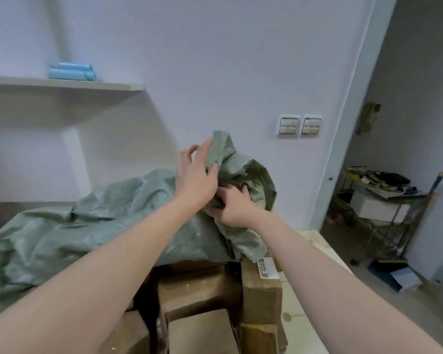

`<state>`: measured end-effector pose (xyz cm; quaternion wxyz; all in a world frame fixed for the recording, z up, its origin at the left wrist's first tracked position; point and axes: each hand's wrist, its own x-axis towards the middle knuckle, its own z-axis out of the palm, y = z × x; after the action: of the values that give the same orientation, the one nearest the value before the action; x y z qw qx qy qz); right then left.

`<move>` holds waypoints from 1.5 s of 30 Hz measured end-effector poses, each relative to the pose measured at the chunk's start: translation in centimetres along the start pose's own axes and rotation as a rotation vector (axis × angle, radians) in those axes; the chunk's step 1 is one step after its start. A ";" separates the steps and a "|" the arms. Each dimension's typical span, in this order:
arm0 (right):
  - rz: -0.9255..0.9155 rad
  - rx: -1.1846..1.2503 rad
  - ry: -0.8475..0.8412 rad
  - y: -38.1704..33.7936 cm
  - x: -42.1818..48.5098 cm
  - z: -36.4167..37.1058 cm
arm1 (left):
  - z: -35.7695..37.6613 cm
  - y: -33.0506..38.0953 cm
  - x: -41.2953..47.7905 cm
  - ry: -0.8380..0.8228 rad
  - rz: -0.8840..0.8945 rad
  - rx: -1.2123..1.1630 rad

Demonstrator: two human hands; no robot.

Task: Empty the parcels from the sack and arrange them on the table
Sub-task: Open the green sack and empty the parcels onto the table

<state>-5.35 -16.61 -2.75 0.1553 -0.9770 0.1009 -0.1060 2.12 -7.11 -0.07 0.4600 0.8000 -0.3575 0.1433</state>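
- Currently both bare arms reach forward over a heap of brown cardboard parcels [202,290] to a green woven sack [87,226].
- The sack lies slumped and wrinkled across the left and middle of the view. Its bunched end stands up at the centre, in front of the white wall.
- The left hand [197,175] is on the raised flap of the sack. Its fingers are loosely spread along the cloth and its thumb is pressed into the fold, so the flap is pinched between them.
- The right hand [234,205] sits just below and to the right of the left one. Its fingers are curled into the crumpled cloth and grip a bunch of it.
- The parcels are packed close together at the bottom centre. The sack's near edge hangs over the farthest ones.
- One upright parcel on the right of the heap carries a white label [266,269].
- A pale wooden table [312,290] shows just right of the parcels, under the right forearm.
- A shelf [62,84] on the left wall holds light blue rolls [72,71].
- Two wall switches [299,125] sit right of the sack's raised end.
- Beyond a doorway on the right stands a wire cart [399,226] with a white box [376,208] on it.
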 end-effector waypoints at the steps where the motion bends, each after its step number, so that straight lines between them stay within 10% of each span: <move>1: -0.045 -0.060 -0.048 -1.2 -0.2 0.6 | -0.8 -0.7 -0.1 -0.101 0.074 0.065; 7: -0.180 -0.020 -0.099 -3.2 -1.0 2.2 | -2.0 -5.6 -2.2 -0.597 -0.090 0.335; 12: 0.128 0.093 0.622 -0.1 -2.1 0.5 | -2.2 -8.9 -2.6 -0.650 -0.163 0.539; 17: 0.641 0.499 0.149 3.0 -2.0 2.3 | -2.1 -9.7 -3.1 -0.610 -0.214 0.507; 24: 0.592 1.183 0.265 -0.6 1.0 2.6 | -1.9 -11.4 -3.5 -0.609 -0.253 0.290; 31: 0.477 0.396 0.434 -7.3 3.1 2.2 | -4.4 -12.5 -3.8 -0.491 -0.269 0.153; 37: 0.262 -0.328 0.460 -13.1 3.6 5.3 | -10.9 -12.3 -3.1 0.393 -0.314 -0.195; 41: 0.078 -0.529 0.354 -16.2 4.3 7.8 | -12.4 -13.1 -2.2 -0.028 -0.052 -0.147; 45: -0.162 -0.419 0.138 -17.9 4.4 7.7 | -11.7 -15.0 -3.1 -0.310 -0.551 -0.426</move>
<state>3.63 1.21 -3.30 -0.0671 -0.9832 0.0522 -0.1614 11.66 8.82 -5.00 0.5777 0.7649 -0.2159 -0.1859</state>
